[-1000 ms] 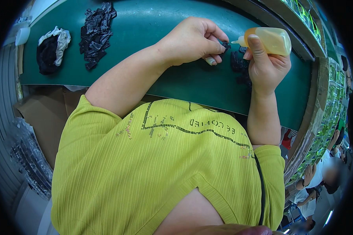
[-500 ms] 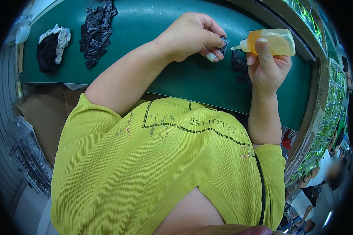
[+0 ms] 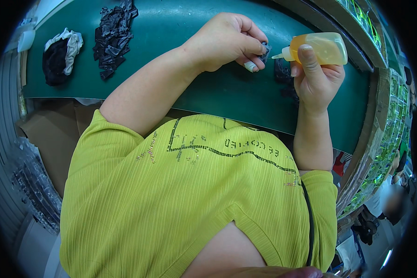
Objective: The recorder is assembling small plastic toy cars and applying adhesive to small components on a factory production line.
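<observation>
Since the green tabletop gave plenty of room to work, doing this bit cleanly was mostly about the hands, imo. Biggest thing lying on it was a heap of flat black pieces, over by the far edge toward the left corner. Both hands were well away from that, over toward the right edge: the right hand was wrapped firmly around its load with the thumb along the side, and the left hand had thumb and fingers pinched together. The right one's load was a squeeze bottle of amber liquid, tipped sideways; I'd say light thumb pressure was the way to go, since a hard squeeze could've flooded the work. A smaller dark cluster lay below the bottle, nearer the right edge. The small dark piece was in the left pinch, and gripping it by its edge probably left the most surface reachable. Smallest of all, the nozzle tip pointed right at it from just beside; couldn't tell if they touched. Steady wrists seemed key there.
</observation>
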{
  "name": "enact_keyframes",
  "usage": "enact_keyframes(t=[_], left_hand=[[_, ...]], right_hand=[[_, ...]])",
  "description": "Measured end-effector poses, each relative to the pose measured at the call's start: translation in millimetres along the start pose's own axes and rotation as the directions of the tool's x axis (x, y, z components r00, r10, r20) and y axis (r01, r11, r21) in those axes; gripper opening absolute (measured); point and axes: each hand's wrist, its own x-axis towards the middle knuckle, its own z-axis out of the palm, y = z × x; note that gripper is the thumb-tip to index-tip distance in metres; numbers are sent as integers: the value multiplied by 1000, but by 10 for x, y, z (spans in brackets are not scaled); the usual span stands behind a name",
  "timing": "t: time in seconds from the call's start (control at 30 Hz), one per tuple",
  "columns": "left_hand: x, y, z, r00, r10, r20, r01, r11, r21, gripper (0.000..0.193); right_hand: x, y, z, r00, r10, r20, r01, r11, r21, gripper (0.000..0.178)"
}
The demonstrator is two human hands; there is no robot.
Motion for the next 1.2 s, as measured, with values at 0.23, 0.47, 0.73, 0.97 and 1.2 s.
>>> enact_keyframes(t=[0.23,0.47,0.73,0.97,1.2], left_hand=[[-7,2,-3,1000,7,-1,-7,1000,-9,20],[-2,-1,-5,1000,-5,0,5,1000,-15,20],[101,-107,-74,928,349,-131,-219,793,568,24],[53,-50,278,776,548,311,-530,300,793,24],[37,-54,441,869,371,328,-434,254,865,15]], right_hand=[[-3,-8,16,1000,20,0,-20,1000,-22,18],[35,7,-35,998,8,-58,-7,1000,24,16],[162,-58,-363,978,62,-197,3,950,313,29],[155,-79,-398,973,23,-230,49,952,303,27],[153,-42,-431,969,-15,-246,84,958,274,26]])
